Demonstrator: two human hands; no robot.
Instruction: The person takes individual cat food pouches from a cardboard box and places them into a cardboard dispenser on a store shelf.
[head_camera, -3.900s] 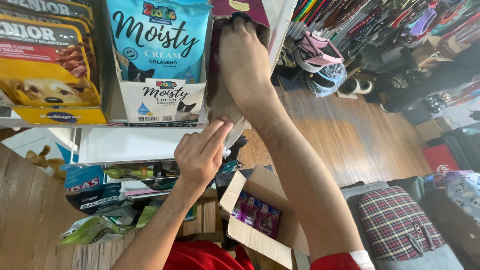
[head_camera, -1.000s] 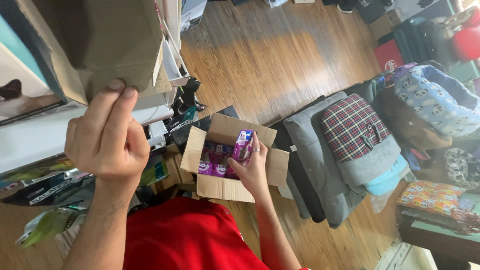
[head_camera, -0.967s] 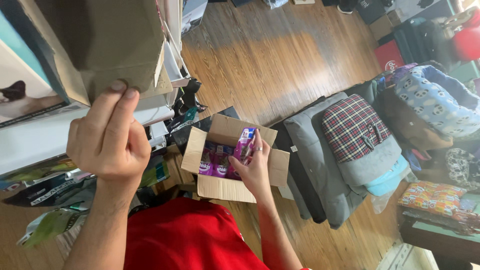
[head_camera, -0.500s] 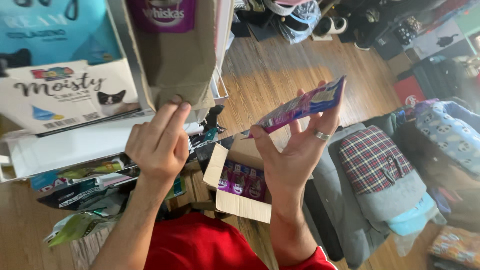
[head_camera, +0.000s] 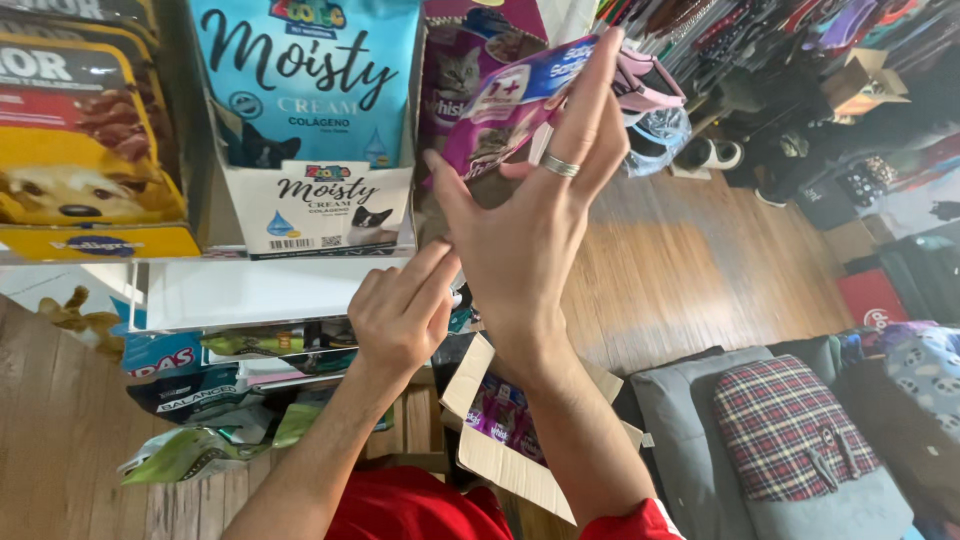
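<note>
My right hand (head_camera: 535, 215) pinches a purple pouch (head_camera: 510, 105) up at the shelf (head_camera: 260, 290); left hand (head_camera: 400, 315) loosely curled, holding nothing, touching the shelf edge. Risk: light fingertip grip, pouch may slip toward the box (head_camera: 500, 450).

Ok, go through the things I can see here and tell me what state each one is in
Purple cat-food pouch: held up at the shelf in the right hand.
Left hand: empty, fingers at the shelf edge.
Brown cardboard box: open, purple pouches inside.
Blue pet-food bag: upright on the shelf.
</note>
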